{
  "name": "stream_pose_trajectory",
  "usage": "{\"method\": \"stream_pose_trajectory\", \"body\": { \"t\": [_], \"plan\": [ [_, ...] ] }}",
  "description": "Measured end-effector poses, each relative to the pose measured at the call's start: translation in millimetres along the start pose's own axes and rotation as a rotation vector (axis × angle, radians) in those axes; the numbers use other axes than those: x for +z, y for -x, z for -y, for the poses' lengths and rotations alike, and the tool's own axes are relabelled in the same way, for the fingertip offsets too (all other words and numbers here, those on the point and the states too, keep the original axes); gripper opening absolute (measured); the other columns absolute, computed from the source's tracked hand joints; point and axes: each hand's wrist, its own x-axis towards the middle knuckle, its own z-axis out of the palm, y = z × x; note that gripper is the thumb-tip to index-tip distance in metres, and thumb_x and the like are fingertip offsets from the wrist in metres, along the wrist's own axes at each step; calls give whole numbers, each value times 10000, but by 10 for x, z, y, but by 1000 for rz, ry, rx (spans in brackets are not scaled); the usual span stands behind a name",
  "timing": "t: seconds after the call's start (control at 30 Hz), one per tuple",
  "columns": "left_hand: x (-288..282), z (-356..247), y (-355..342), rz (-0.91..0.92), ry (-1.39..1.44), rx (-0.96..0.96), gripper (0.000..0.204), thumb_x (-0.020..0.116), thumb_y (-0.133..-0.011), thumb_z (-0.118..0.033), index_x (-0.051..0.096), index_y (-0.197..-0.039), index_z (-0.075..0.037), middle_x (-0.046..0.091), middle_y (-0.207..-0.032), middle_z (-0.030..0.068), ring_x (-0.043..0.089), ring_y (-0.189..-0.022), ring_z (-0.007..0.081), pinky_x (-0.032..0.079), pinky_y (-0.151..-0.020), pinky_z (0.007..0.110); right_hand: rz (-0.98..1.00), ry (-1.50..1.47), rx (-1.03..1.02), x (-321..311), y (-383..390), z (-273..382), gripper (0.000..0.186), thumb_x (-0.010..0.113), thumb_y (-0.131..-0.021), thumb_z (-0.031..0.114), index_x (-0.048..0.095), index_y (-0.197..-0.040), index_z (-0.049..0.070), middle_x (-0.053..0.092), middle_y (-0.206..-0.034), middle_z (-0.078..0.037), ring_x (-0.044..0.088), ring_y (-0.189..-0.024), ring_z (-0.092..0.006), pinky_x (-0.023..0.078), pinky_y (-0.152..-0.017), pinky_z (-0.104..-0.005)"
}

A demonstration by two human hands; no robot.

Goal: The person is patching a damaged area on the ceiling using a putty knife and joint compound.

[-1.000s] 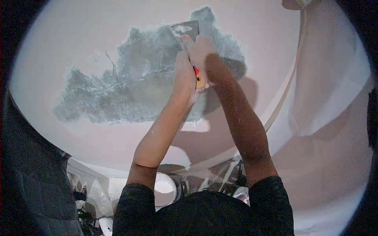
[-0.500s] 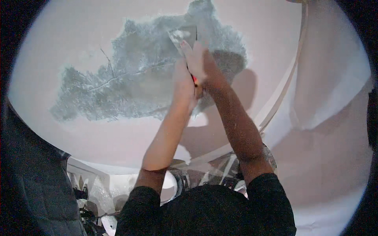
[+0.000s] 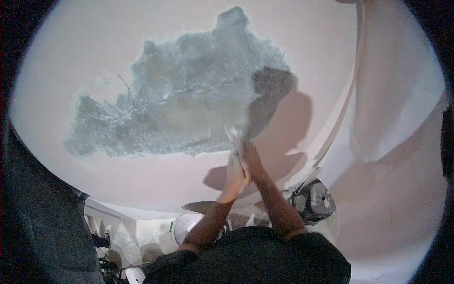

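Observation:
A large irregular grey-green patch with a thin crack spreads over the pale pink wall. A putty knife, blurred, reaches up to the patch's lower edge. My left hand and my right hand are close together around its handle, both closed on it; motion blur hides the individual fingers and most of the handle. Dark shadows of my arms and hands fall on the wall to the right and below.
A pale sheet with a curved edge runs down the right. Dark fabric is at the lower left. Below stand a white bucket and a dark, plaster-marked object. A person's foot shows at the lower left.
Both hands and the knife have moved down from the upper middle of the patch to its lower edge. My arms are drawn back, and more of the dark object at lower right shows.

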Motion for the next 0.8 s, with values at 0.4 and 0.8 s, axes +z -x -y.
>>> {"method": "stream_pose_trajectory", "body": {
  "t": [0.4, 0.8],
  "plan": [
    [-608, -1893, -922, 73, 756, -127, 378, 346, -988, -398, 481, -1050, -50, 537, -1000, 105, 572, -790, 167, 498, -637, 315, -89, -84, 260, -954, -1092, 979, 459, 439, -965, 380, 545, -992, -65, 575, -955, -322, 559, -859, -472, 426, -721, -522],
    [275, -58, 532, -105, 33, -41, 428, 346, -1003, -303, 477, -1258, 15, 574, -1112, 204, 536, -1050, 304, 398, -951, 400, -33, 45, 284, 5, 707, -63, 401, 497, -930, 286, 546, -1123, -63, 611, -976, -288, 602, -936, -405, 452, -791, -485]
  ]
}}
